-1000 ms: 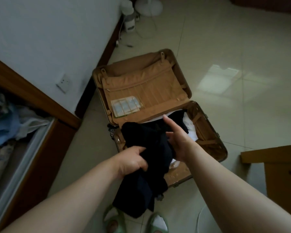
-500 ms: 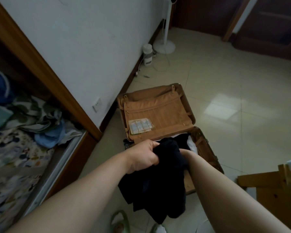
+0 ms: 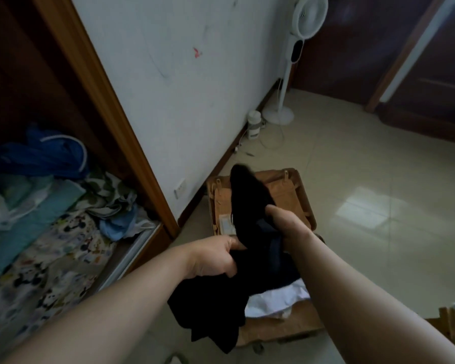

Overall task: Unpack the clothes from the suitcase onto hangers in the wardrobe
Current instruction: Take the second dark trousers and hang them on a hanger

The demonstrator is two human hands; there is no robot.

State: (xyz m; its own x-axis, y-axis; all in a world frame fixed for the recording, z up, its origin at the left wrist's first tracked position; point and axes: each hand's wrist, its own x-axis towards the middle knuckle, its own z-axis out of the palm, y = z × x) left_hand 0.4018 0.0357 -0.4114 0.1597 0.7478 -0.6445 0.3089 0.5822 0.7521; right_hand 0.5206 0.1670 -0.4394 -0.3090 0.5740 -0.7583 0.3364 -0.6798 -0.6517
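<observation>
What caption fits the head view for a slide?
Left hand and right hand hold a black garment over the open suitcase beside the wardrobe.

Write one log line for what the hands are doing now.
left hand + right hand: grip black garment | suitcase: open, white clothes inside

Head view, downward over forearms
</observation>
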